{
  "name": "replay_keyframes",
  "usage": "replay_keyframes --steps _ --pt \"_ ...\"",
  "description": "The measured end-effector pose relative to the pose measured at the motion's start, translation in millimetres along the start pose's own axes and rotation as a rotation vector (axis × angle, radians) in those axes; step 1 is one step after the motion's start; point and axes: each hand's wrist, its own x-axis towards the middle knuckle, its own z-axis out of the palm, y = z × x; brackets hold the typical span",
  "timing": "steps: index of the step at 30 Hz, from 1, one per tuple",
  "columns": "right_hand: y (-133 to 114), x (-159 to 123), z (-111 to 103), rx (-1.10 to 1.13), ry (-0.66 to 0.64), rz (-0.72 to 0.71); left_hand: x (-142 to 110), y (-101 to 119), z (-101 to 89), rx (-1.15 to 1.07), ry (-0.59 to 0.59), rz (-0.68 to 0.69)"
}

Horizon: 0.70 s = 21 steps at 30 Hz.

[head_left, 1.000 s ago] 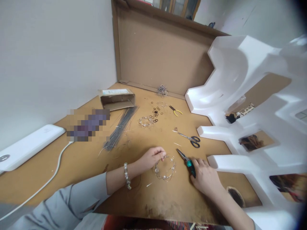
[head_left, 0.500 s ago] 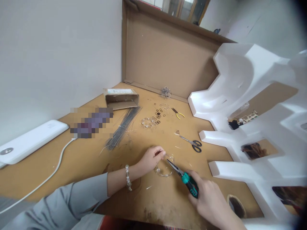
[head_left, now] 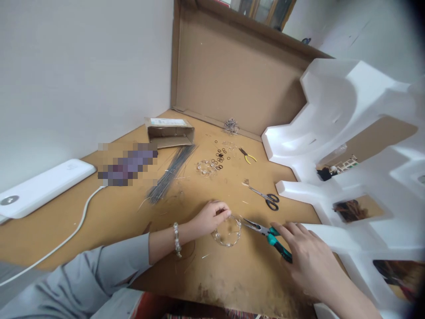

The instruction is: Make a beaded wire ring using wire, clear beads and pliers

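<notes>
Between thumb and fingers, my left hand point(head_left: 215, 217) pinches a round wire bracelet with clear beads point(head_left: 229, 245), its loop hanging to the right of the fingertips. My right hand point(head_left: 308, 250) grips the green and black handles of long-nose pliers point(head_left: 265, 231). Their jaws are slightly parted and point left, close to the loop's right side; I see no wire between them. Beyond my hands lies another beaded wire ring point(head_left: 206, 168), beside several small dark rings point(head_left: 219, 158).
Scissors point(head_left: 265, 196) and yellow-handled pliers point(head_left: 247, 155) lie ahead to the right. A bundle of grey wires point(head_left: 171, 175) lies before an open cardboard box point(head_left: 171, 133). White foam packing point(head_left: 285, 144) stands along the right, a white power bank point(head_left: 46, 186) at far left.
My right hand has drawn the pliers to the right, away from my left fingertips, and their handles have spread. My left hand keeps its pinch on the bracelet.
</notes>
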Motion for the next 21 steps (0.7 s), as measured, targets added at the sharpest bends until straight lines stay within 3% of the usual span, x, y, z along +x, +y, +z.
replay_keyframes --steps 9,14,21 --pt "19 6 -12 0.035 0.022 -0.093 -1 11 -14.1 -0.333 -0.244 -0.008" --pt "19 3 -12 -0.001 0.005 -0.085 -1 13 -14.4 -0.365 -0.270 0.004" --pt "-1 8 -13 0.078 -0.008 -0.159 0 5 -9.5 -0.268 -0.252 0.009"
